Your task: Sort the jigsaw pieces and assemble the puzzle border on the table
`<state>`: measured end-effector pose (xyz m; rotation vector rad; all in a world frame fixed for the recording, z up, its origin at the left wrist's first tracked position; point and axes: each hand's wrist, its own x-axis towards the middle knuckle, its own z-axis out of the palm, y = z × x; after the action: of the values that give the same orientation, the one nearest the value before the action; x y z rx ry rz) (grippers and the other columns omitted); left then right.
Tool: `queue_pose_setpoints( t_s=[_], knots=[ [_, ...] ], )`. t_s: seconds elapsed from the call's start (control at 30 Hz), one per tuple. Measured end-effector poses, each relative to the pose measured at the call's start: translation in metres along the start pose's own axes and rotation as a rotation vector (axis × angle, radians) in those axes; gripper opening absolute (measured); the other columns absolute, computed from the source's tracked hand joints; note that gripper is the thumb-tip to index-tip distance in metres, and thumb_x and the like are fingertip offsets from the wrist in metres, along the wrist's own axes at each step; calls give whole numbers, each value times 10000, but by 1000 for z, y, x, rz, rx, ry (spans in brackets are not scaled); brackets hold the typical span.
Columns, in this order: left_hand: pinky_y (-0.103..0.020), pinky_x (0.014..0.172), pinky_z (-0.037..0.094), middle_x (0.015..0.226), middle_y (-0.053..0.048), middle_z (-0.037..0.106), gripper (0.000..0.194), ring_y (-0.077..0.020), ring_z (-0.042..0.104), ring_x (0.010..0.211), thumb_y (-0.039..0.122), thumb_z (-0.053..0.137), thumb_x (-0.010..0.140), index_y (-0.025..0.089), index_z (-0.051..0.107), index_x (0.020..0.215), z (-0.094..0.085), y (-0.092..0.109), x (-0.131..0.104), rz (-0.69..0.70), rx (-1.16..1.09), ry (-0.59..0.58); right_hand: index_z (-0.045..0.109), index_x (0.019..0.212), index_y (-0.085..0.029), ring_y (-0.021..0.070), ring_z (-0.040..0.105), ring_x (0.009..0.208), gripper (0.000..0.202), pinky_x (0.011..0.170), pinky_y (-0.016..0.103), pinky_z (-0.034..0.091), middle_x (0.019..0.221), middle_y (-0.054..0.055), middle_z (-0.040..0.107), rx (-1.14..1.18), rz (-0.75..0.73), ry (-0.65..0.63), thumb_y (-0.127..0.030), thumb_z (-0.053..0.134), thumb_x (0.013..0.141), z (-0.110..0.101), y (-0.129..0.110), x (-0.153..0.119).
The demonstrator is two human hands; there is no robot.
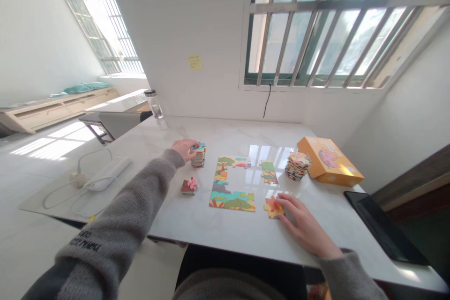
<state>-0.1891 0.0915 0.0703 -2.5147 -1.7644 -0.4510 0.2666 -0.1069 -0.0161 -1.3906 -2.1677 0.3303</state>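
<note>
My left hand (185, 148) is at a tall stack of puzzle pieces (198, 159), its fingers bent over the top piece and gripping it. My right hand (302, 220) holds a loose orange-and-yellow puzzle piece (272, 207) by its right side, flat on the table, thumb and fingers at its edges. Between the hands lies a partly joined jigsaw (220, 190), a C-shaped frame with trees and animals. Two joined green pieces (269, 172) lie apart on its right. A low pile with a pink piece (191, 184) sits nearer me, below the tall stack.
Another tall, uneven stack of pieces (297, 167) stands beside an orange box (330, 161) at the right. A black flat device (383, 225) lies along the right edge. A glass bottle (155, 105) stands at the far left corner; a white power strip (108, 173) with cables lies left.
</note>
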Motion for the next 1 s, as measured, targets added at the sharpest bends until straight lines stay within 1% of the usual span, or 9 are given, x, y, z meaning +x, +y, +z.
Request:
queue_pose_setpoints(
  t_s=[0.2,0.37,0.47,0.57,0.63,0.7,0.83,0.9,1.0],
  knots=[
    [-457,976,458,1087,-73,660,331,-280,591,1056,327,616,689,222,629,1002,3,-6,7,-31,-88,21,584,1300,-292,290,513,1318,362,1118,493,444,1414,96,541,-2,26,-22,-413,518,964,0,0,0],
    [-450,966,469,1047,-67,602,392,-272,575,1025,348,664,641,203,612,1001,-3,-2,6,-15,-150,31,576,1307,-284,291,520,1311,365,1109,490,455,1404,102,549,5,26,-17,-408,510,970,-2,-4,1],
    [-460,969,468,1049,-70,555,392,-274,551,1032,320,666,644,194,597,1009,-7,9,4,18,-162,77,575,1311,-285,289,528,1306,369,1107,485,460,1394,100,560,5,28,-12,-408,515,969,-3,-6,2],
    [-451,962,471,1041,-68,522,375,-264,541,1022,265,677,647,189,579,1001,-4,33,0,118,-200,129,581,1309,-285,287,530,1305,370,1109,474,460,1394,97,561,0,33,-5,-406,525,964,-3,-5,2],
    [-437,953,478,1054,-70,508,367,-251,542,1005,233,680,662,190,564,1007,4,57,-5,213,-248,154,578,1317,-285,286,528,1307,374,1113,474,456,1401,98,554,-2,31,-5,-399,523,966,-2,-4,2],
    [-418,944,487,1062,-71,502,370,-239,544,992,210,683,683,195,547,1026,16,83,-11,304,-316,161,575,1322,-282,286,524,1310,375,1113,479,454,1407,100,548,-2,26,-10,-393,519,968,-2,-4,1],
    [-415,941,507,1078,-78,506,404,-245,554,1012,142,682,675,207,523,1040,54,127,-21,382,-494,154,578,1309,-264,285,528,1301,361,1108,474,454,1400,108,550,-4,17,-11,-373,513,971,-2,-6,1],
    [-434,968,499,1111,-90,508,416,-259,551,1056,121,678,664,206,513,1036,73,140,-24,397,-565,167,583,1302,-264,284,536,1292,354,1099,466,462,1389,107,559,-5,15,-7,-361,513,969,-4,-8,2],
    [-469,1012,469,1131,-98,520,413,-274,543,1105,111,669,668,207,507,1036,93,149,-26,399,-609,190,590,1294,-276,281,548,1277,347,1090,456,471,1372,99,573,-2,14,0,-354,525,962,-5,-10,3]
  ],
)
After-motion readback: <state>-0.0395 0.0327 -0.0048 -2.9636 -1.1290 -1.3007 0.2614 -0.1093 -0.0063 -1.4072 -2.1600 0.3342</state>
